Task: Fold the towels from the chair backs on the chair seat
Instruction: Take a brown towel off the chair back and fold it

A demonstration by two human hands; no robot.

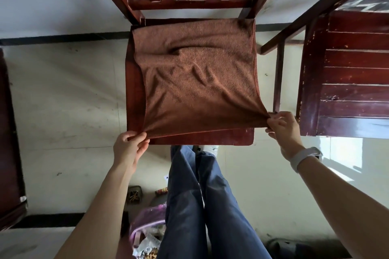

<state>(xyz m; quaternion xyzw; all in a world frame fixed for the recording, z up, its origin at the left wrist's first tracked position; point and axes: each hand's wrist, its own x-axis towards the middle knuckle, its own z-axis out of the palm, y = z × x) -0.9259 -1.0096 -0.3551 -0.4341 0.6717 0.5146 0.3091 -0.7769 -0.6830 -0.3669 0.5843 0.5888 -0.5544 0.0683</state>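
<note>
Two hands pinch the brown towel's (pixel 195 82) near corners, left hand (pixel 128 149) at seven o'clock, right hand (pixel 284 128) at four; it lies spread on the chair seat (pixel 134 99), folding apparently unstarted.

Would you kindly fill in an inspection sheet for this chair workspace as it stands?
Surface: wooden chair seat, mostly covered.
Job's things: brown towel spread on the seat, wrinkled, not yet folded.
Clutter: purple bag on the floor by the legs.
Hands: left hand and right hand each pinch a near towel corner.
Cables: nothing seen.
Surroundings: wooden table to the right; tiled floor.
</note>
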